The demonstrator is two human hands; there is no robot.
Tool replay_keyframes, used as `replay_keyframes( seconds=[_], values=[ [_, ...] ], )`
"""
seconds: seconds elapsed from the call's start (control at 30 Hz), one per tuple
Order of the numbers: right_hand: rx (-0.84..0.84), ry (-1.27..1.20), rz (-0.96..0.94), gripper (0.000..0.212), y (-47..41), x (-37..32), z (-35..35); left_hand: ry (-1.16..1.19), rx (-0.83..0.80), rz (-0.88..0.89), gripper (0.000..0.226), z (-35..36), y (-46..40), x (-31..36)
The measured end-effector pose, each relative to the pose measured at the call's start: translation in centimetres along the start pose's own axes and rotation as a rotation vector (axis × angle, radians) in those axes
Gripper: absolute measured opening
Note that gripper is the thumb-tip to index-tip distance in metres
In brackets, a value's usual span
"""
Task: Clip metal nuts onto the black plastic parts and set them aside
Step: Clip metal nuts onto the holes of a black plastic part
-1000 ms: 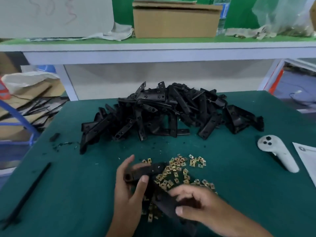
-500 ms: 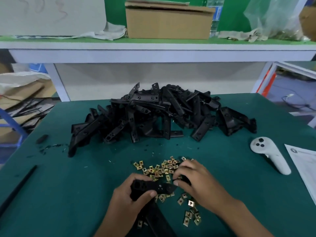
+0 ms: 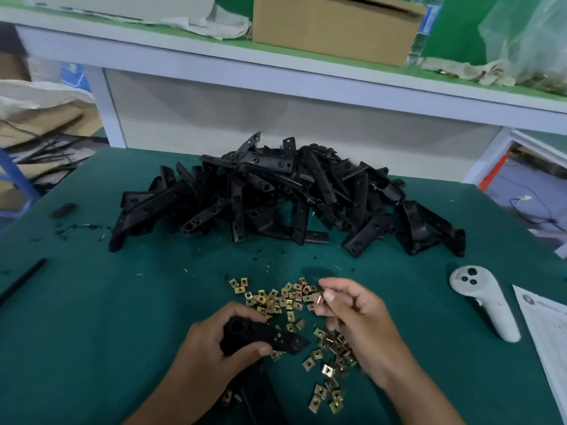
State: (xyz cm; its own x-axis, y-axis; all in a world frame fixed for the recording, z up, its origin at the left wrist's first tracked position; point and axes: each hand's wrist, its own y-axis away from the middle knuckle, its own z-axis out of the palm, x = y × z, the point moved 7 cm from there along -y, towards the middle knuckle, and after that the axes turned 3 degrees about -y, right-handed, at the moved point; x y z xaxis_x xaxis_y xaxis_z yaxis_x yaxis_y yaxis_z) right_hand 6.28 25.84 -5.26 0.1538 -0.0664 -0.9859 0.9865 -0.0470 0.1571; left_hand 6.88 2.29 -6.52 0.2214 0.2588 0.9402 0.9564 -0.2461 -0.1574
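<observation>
Between the two hands, brass metal nuts (image 3: 277,300) lie scattered on the green bench (image 3: 92,317). The left hand (image 3: 214,348) grips a black plastic part (image 3: 270,337); the right hand (image 3: 359,320) pinches one nut (image 3: 319,299) just above the scatter.

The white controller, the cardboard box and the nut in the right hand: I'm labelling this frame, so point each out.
White controller (image 3: 484,305), head view: middle of its handle.
Cardboard box (image 3: 331,29), head view: front face.
Nut (image 3: 319,299), head view: its edge, pinched by the right hand (image 3: 359,326).
</observation>
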Motion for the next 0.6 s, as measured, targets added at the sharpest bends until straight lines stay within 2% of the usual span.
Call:
replay_keyframes(
  seconds=[0.1,0.2,0.43,0.6],
  values=[
    [-0.093,0.006,0.071,0.031,0.2,0.2,1.0,-0.004,-0.008,0.009,0.053,0.1,0.0,-0.1],
    [-0.095,-0.029,0.099,0.026,0.6,0.2,1.6,-0.003,-0.017,0.024,0.050,0.1,0.1,0.1],
    [-0.146,0.011,-0.025,0.015,1.4,-1.5,4.6,0.047,0.003,0.046,0.046,-0.1,0.2,0.5],
    [-0.227,0.076,-0.123,0.012,2.3,-1.3,7.1,-0.042,-0.032,0.063,0.034,0.4,0.2,0.7]
  ],
)
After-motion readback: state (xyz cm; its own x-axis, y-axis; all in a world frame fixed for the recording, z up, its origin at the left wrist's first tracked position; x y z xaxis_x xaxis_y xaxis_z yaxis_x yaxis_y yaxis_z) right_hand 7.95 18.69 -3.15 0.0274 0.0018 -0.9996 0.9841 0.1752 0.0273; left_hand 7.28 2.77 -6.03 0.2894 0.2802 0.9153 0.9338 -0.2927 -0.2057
